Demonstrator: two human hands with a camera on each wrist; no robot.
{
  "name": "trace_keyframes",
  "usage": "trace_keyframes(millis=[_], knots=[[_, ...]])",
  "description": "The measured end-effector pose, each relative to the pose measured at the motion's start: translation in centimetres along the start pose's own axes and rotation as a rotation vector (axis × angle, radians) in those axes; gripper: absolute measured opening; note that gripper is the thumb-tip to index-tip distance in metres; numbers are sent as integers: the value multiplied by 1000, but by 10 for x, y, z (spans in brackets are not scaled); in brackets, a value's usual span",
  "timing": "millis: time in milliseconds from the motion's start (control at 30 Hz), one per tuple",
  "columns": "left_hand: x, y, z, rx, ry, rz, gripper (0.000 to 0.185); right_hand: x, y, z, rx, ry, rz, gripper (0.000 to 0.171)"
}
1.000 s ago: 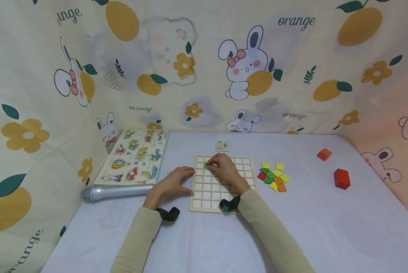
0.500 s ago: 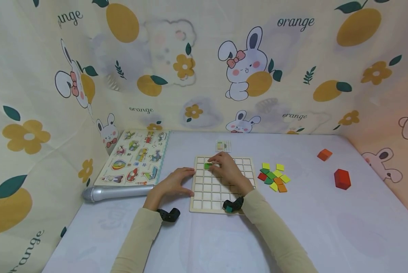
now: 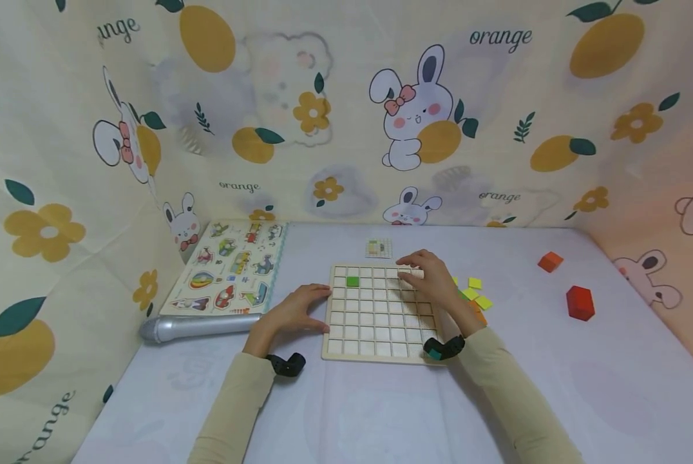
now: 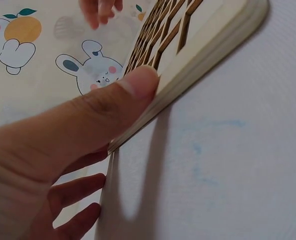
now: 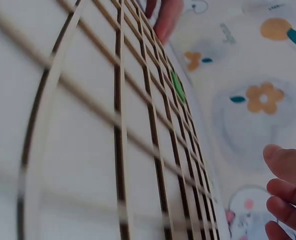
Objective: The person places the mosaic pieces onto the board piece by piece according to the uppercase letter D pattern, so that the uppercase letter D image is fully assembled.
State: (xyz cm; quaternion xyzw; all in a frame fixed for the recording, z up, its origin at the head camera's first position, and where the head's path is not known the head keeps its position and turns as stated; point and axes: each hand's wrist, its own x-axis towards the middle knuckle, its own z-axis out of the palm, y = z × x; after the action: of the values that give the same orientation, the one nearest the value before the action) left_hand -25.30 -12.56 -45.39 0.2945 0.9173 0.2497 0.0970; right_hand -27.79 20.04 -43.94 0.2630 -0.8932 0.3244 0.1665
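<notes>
A wooden grid board with square cells lies in front of me. One green square tile sits in a cell near its upper left corner; the right wrist view also shows this green tile. My left hand rests at the board's left edge, thumb and fingers spread; in the left wrist view the thumb touches the board's side. Over the board's upper right part hovers my right hand, its fingers loosely bent and holding nothing. Loose yellow and orange tiles are partly hidden behind that hand.
A small patterned card lies behind the board. To the left are a sticker-like picture board and a silver microphone. An orange block and a red block stand at the right. Printed cloth walls surround the table.
My right hand has let go of the green tile, leaving it in its cell, and has moved right across the board toward the loose tiles. My left hand has stayed at the board's edge.
</notes>
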Motion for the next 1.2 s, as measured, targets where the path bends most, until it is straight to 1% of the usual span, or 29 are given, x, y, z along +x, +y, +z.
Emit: trace_keyframes(millis=[100,367,433,533,667,767,933,1200], knots=[[0,-1,0,3,-3,0,82,-11,7,-13,-22,15,6,28],[1,0,-1,5,3,15,81,-41,27,-42,-80,-15,153,32],[1,1,-1,9,1,11,81,-47,30,-48,-86,-18,177,33],[2,1,-1,4,-1,8,82,-55,34,-55,-102,-21,239,34],[2,0,0,1,-10,-6,83,-63,39,-60,-132,-44,324,34],[0,0,2,1,-6,-7,83,-67,41,-60,-151,-65,366,31],[-2,1,2,2,-1,-8,82,-71,44,-59,-182,-126,424,29],[-2,6,-1,2,-4,-17,82,-71,48,-60,-245,-170,443,35]])
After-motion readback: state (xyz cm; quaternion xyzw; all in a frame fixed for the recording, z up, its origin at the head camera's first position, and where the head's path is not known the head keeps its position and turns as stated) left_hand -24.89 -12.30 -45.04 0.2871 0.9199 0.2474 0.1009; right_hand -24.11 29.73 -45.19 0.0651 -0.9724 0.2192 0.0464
